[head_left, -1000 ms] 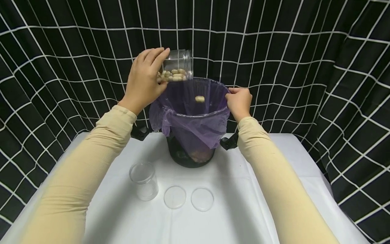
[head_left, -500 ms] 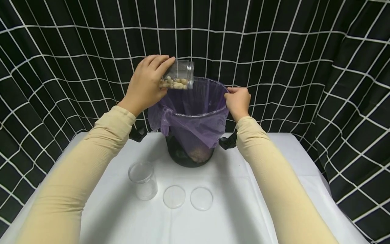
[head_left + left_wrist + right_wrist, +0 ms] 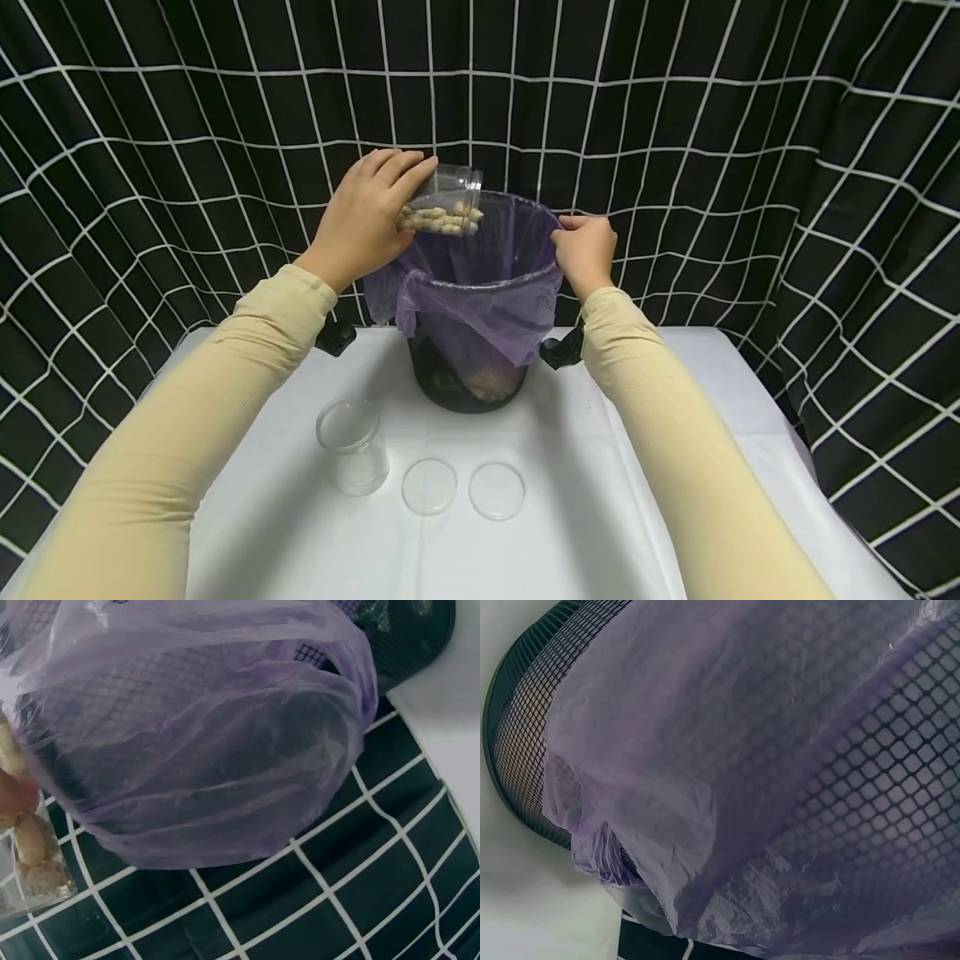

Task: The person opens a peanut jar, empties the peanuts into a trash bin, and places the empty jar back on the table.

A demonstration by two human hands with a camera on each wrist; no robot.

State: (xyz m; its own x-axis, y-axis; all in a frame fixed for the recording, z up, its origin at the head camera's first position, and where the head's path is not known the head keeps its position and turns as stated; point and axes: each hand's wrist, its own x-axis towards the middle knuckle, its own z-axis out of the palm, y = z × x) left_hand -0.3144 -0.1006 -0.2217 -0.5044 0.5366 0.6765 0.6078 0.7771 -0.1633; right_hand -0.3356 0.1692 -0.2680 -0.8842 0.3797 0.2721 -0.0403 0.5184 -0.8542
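L hand (image 3: pixel 360 225) fingers curled rnd tipped jar (image 3: pixel 450 196) w/ peanuts (image 3: pixel 442 218) over bin (image 3: pixel 465 383) | R hand (image 3: pixel 587 250) pinched purple liner (image 3: pixel 480 308) at rim

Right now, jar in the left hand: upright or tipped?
Tipped. The left hand holds the jar nearly sideways, its open mouth over the bin, with peanuts lying along its lower side.

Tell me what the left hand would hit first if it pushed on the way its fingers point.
Probably nothing soon: the left hand, gripping the jar, points right over the bin mouth. Depth is unclear.
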